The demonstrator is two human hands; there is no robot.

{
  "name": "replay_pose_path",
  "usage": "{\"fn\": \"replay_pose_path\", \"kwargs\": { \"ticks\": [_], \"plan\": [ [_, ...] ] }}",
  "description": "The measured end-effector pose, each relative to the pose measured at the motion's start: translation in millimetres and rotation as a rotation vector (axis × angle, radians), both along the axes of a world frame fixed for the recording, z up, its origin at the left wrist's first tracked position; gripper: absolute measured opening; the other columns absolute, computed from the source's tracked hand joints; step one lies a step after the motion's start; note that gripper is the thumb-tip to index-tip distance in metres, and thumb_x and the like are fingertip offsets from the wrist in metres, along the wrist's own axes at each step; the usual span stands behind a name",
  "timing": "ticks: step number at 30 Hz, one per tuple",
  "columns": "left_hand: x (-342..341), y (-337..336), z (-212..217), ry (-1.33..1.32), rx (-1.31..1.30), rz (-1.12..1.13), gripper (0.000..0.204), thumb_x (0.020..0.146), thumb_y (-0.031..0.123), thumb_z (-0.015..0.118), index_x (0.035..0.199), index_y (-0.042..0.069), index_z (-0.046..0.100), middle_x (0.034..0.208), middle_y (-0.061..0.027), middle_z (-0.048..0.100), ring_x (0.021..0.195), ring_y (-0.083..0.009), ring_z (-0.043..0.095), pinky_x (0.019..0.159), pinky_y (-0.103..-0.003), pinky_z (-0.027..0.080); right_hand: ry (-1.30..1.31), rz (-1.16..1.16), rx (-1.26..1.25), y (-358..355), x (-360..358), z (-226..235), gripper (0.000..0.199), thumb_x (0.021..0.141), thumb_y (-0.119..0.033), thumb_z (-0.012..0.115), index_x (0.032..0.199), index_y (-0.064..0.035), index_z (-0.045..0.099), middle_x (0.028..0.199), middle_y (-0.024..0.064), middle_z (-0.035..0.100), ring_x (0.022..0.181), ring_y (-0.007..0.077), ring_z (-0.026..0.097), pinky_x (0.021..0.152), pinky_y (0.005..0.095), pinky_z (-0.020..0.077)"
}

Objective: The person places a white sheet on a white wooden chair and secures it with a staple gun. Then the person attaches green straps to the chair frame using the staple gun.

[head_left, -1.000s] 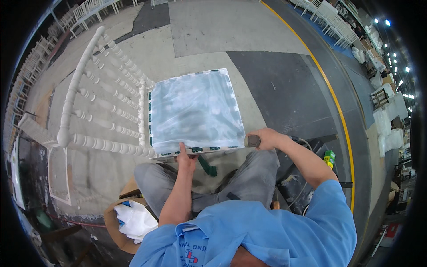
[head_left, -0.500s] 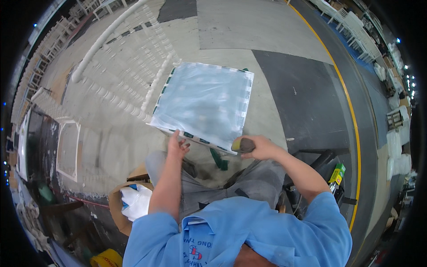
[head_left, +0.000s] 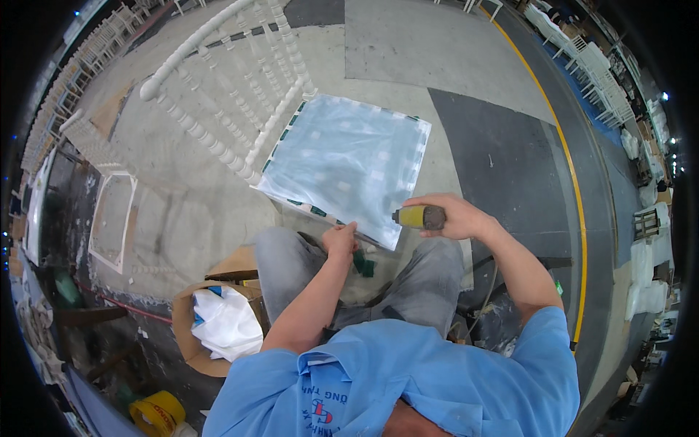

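Note:
Before my knees is a white chair [head_left: 205, 137] with a turned-spindle back on its left side. A pale bluish translucent sheet [head_left: 342, 149] lies over its seat, with green-and-white checked fabric showing along the edges. My left hand [head_left: 339, 239] is closed at the seat's near edge, fingers pinched together; what they hold, if anything, is hidden. In my right hand [head_left: 460, 215] is a yellow and dark power driver [head_left: 418, 216]. Its dark nose points left, over or just beside the seat's near right corner; whether it touches cannot be told.
A cardboard box [head_left: 191, 342] with white and blue wrapping stands left of my leg. Further left are a white frame [head_left: 115, 222] and a yellow bucket [head_left: 156, 414]. Dark green pieces [head_left: 364, 266] lie between my feet. White furniture lines the far left and right.
My left hand has moved right along the seat edge and closed. My right hand has raised the power driver and turned its nose left. The chair appears further right and up in view.

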State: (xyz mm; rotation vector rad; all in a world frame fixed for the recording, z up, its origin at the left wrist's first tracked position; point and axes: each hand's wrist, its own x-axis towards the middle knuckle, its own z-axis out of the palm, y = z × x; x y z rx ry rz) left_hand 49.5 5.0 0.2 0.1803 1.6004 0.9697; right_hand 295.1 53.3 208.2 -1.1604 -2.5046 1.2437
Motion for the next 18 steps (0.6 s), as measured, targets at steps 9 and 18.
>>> {"fn": "replay_pose_path", "kwargs": {
  "ticks": [9, 18],
  "plan": [
    [-3, -9, -11, -0.015, 0.076, 0.006, 0.016, 0.089, 0.013, 0.076, 0.082, 0.003, 0.065, 0.069, -0.0006, 0.06, 0.053, -0.0111, 0.057, 0.049, -0.027, 0.049, -0.459, 0.454, 0.079, 52, -68, -33, 0.076, 0.073, 0.006, 0.07, 0.14, -0.0306, 0.06, 0.116, 0.0086, 0.067, 0.109, 0.0352, 0.065, 0.09, 0.0463, 0.0527],
    [-3, -13, -26, -0.008, 0.097, 0.02, 0.013, 0.089, 0.01, 0.076, 0.087, 0.0, 0.069, 0.071, -0.0013, 0.062, 0.055, -0.0101, 0.055, 0.05, -0.026, 0.046, -0.496, 0.653, 0.059, 70, -107, -74, 0.071, 0.076, 0.003, 0.071, 0.138, -0.0319, 0.062, 0.111, 0.0085, 0.068, 0.106, 0.0338, 0.065, 0.09, 0.0462, 0.0524]
  ]
}}
